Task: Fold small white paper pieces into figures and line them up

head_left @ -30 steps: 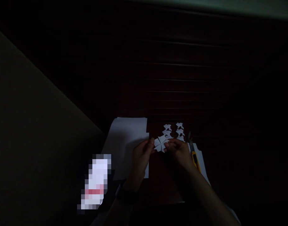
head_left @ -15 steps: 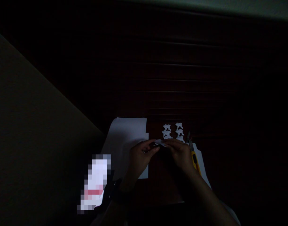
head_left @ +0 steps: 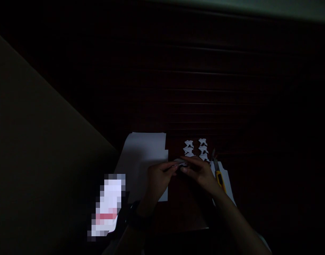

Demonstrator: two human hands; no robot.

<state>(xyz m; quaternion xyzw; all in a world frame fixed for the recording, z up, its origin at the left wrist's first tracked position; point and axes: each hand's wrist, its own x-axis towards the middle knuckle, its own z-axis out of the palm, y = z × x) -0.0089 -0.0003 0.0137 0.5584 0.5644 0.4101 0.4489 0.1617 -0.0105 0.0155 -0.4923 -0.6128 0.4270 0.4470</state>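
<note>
Between my two hands is a small folded white paper piece, partly covered by fingers. My left hand pinches its left side between thumb and fingertips. On the other side my right hand grips it, thumb below and index finger along the top. Just beyond the hands, several folded white paper figures lie in two columns, the right-hand column of folded figures near a yellow utility knife. The dim light hides the exact folds of the held piece.
A stack of white paper sheets lies to the left on the dark wooden table. The knife rests over more white paper at the right. A lit, blurred-out screen glows at lower left, by a pale wall.
My right hand's thumb has come in under the paper piece, and the hand has shifted slightly left. The folded piece is now more covered by my fingers.
</note>
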